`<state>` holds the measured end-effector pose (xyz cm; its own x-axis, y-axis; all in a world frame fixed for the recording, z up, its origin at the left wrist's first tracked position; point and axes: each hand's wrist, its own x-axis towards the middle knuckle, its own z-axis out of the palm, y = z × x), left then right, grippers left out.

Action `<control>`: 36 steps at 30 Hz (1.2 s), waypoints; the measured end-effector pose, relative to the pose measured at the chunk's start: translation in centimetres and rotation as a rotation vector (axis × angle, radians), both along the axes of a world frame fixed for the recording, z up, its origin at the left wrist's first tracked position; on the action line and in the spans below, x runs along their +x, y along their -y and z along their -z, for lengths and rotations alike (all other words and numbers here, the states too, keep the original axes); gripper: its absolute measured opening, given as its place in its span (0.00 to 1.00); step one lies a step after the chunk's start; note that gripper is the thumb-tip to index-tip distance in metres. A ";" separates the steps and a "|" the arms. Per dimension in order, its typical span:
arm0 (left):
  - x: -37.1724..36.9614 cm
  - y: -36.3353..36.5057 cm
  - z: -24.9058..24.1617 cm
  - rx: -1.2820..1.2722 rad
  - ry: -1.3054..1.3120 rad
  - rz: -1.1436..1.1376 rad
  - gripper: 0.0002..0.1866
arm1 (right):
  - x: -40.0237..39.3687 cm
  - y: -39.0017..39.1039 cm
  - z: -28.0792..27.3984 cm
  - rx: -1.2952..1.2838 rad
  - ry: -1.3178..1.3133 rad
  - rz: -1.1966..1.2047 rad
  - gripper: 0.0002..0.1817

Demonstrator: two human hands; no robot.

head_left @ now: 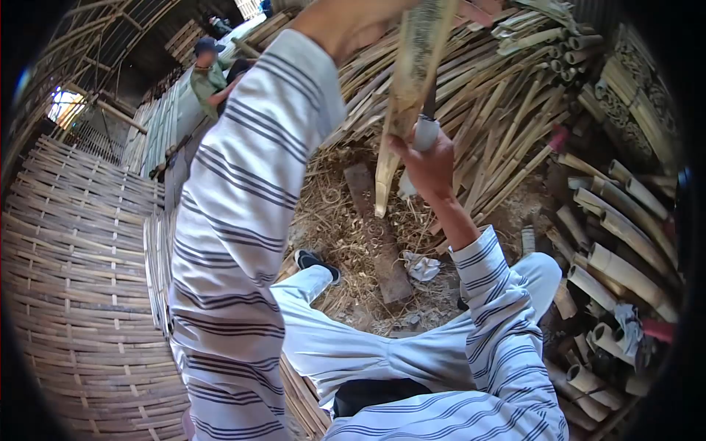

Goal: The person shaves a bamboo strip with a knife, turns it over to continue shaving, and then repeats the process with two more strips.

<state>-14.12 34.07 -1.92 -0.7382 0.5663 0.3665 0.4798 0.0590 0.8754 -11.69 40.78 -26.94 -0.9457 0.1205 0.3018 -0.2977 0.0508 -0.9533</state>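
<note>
My right hand point(430, 163) is wrapped round the pale handle of a knife point(426, 134), whose dark blade points up beside a split bamboo piece point(406, 95). The thumb side of this hand is at the bamboo's edge. The bamboo stands steeply, its narrow lower end above a wooden block point(379, 235) on the ground. At the top edge my left hand point(360, 26) reaches to the upper part of the bamboo; its fingers are largely cut off or hidden, so its grip cannot be made out.
Bamboo strips point(507, 132) are heaped ahead and to the right, with cut bamboo tubes point(625, 272) at the far right. A woven bamboo panel point(81, 279) fills the left. Another person point(209, 77) is at the upper left. Shavings point(334, 213) surround the block.
</note>
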 end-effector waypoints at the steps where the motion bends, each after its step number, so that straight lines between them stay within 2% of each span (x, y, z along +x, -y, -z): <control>1: 0.5 -1.1 0.0 -0.040 -0.078 -0.036 0.16 | -0.1 -0.9 0.1 -0.062 -0.016 0.044 0.21; 2: 1.5 -1.4 0.7 -0.046 -0.205 -0.099 0.14 | -0.1 -1.8 0.2 -0.080 -0.091 0.123 0.17; 5: 6.8 -1.6 5.6 -0.071 -0.561 -0.310 0.12 | -2.1 -4.0 2.0 -0.307 -0.202 0.244 0.16; 6: 9.1 -1.3 7.6 -0.085 -0.674 -0.387 0.12 | -1.8 -4.5 1.1 -0.380 -0.135 0.290 0.17; 7: 12.8 -0.9 10.4 -0.132 -0.461 -0.297 0.12 | -0.8 -5.3 -1.0 -0.452 -0.061 0.336 0.18; 8: 14.5 0.1 14.2 -0.206 -0.375 -0.196 0.13 | -0.4 -5.8 -2.6 -0.525 0.003 0.380 0.19; 9: 16.7 0.7 17.2 -0.278 -0.184 -0.186 0.13 | -0.6 -6.3 -3.0 -0.595 0.019 0.371 0.20; 10: 17.8 2.0 21.6 -0.395 0.009 -0.154 0.18 | -0.6 -7.0 -3.0 -0.664 0.039 0.363 0.21; 12: 19.6 3.9 28.5 -0.294 0.581 -0.178 0.24 | -0.4 -7.9 -3.3 -0.754 0.113 0.328 0.24; 14: 20.4 5.4 36.6 -0.288 0.605 -0.202 0.35 | -0.7 -7.8 -3.2 -0.801 0.167 0.403 0.24; 16: 20.6 5.8 40.9 -0.165 0.725 -0.369 0.41 | -0.8 -7.6 -3.2 -0.870 0.201 0.455 0.24; 17: 20.7 6.1 42.2 -0.098 0.784 -0.454 0.43 | -1.3 -7.9 -2.5 -0.904 0.218 0.392 0.23; 18: 20.0 7.1 42.7 -0.067 0.794 -0.516 0.46 | -2.1 -8.5 -1.6 -0.940 0.235 0.331 0.22; 19: 19.8 7.6 40.7 0.262 0.848 -0.571 0.45 | -2.0 -8.5 -1.4 -0.973 0.259 0.272 0.21; 21: 18.4 9.2 39.1 0.781 0.753 -0.712 0.41 | -1.2 -8.3 -0.9 -1.011 0.263 0.164 0.14; 24: 18.0 14.0 37.0 1.268 0.504 -0.716 0.28 | -0.8 -6.4 1.0 -1.109 0.330 0.133 0.05; 25: 18.6 14.7 34.8 1.492 0.468 -0.699 0.23 | -0.4 -5.7 1.7 -1.086 0.341 0.111 0.05; 30: 21.7 21.3 31.0 1.479 0.074 -0.758 0.25 | 1.6 -2.9 6.1 -1.118 0.476 -0.161 0.08; 33: 23.7 22.3 26.4 1.409 -0.161 -1.065 0.23 | 5.1 -0.3 5.6 -1.060 0.581 -0.211 0.12; 36: 27.9 28.7 25.9 1.374 -0.182 -0.676 0.19 | 6.6 3.1 8.8 -1.114 0.630 -0.252 0.11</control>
<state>13.79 5.36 -27.77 -0.5986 -0.6830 0.4185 0.7992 -0.4739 0.3696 -5.05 37.65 -35.77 -0.9202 -0.1833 -0.3459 0.3279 -0.8435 -0.4254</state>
